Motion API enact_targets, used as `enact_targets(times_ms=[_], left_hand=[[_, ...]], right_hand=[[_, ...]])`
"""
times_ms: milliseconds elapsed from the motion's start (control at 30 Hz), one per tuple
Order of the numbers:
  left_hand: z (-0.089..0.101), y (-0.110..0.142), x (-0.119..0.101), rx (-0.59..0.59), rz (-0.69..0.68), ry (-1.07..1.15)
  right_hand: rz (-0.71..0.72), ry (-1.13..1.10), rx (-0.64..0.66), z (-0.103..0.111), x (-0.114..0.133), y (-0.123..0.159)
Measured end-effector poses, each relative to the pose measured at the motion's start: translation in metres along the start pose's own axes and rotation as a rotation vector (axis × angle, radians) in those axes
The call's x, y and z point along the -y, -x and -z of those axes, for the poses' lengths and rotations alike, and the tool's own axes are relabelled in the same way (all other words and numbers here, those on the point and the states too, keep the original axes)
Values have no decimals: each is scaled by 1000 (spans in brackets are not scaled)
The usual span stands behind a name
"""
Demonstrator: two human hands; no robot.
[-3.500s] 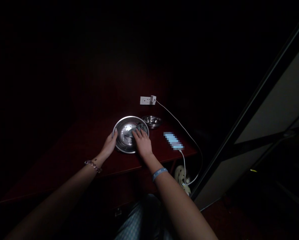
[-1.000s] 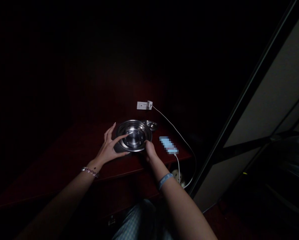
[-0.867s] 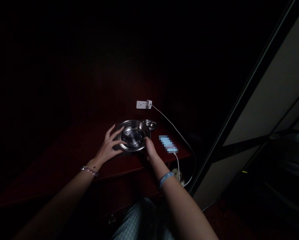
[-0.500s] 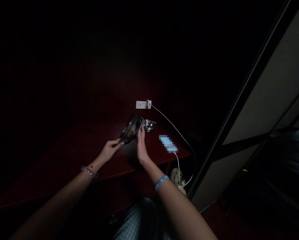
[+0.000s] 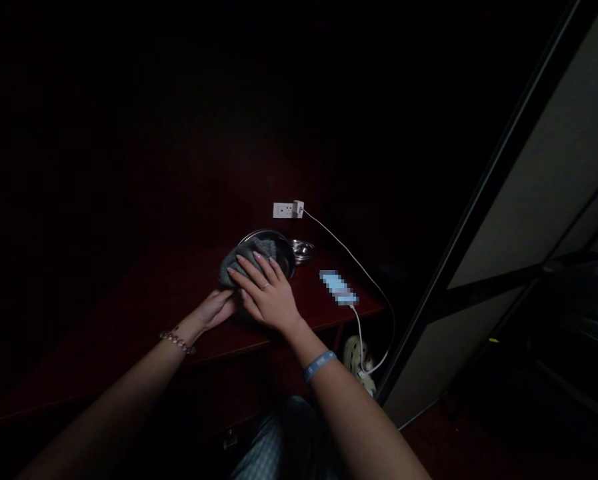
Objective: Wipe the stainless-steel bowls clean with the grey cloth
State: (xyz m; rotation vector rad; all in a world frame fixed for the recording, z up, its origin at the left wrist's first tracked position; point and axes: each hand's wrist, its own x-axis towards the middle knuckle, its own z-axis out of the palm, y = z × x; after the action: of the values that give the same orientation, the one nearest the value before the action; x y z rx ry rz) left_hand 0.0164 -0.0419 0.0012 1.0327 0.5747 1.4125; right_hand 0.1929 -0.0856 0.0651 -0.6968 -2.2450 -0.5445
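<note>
A shiny metal bowl (image 5: pixel 285 261) is held tilted above the dark red tabletop. My left hand (image 5: pixel 215 310) is closed on its near left edge, with the fingertips partly hidden. Over the left and middle of the bowl lies a grey cloth (image 5: pixel 229 265), covering part of the rim. My right hand (image 5: pixel 270 297) presses that cloth to the bowl, fingers stretched across it, a ring on one finger. Just behind, to the right, sits a smaller metal bowl (image 5: pixel 303 251), perhaps with others stacked in it.
The red tabletop (image 5: pixel 143 313) runs off to the left. On its right lies a phone (image 5: pixel 339 287) with a white cable (image 5: pixel 361 248) leading to a charger (image 5: pixel 299 209) in the wall socket (image 5: pixel 281 211). Below the edge is a pale clog (image 5: pixel 352 353). A dark-framed panel (image 5: pixel 519 220) stands at right.
The bowl has been turned about between my hands and tilted. My right hand has gone from its right side to over the left part with the cloth, while my left hand keeps the edge.
</note>
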Motion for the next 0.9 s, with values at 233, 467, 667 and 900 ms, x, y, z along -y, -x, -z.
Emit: enact_targets(times_ms=[233, 467, 667, 900], left_hand=[[6, 5, -12, 320, 194, 58], [9, 4, -21, 322, 201, 178], [4, 3, -32, 182, 124, 257], [11, -10, -35, -43, -19, 332]], right_hand=[[-300, -180, -303, 9, -23, -1], [-626, -345, -395, -6, -46, 16], [-672, -384, -253, -21, -32, 19], [-472, -424, -1, -39, 17, 7]])
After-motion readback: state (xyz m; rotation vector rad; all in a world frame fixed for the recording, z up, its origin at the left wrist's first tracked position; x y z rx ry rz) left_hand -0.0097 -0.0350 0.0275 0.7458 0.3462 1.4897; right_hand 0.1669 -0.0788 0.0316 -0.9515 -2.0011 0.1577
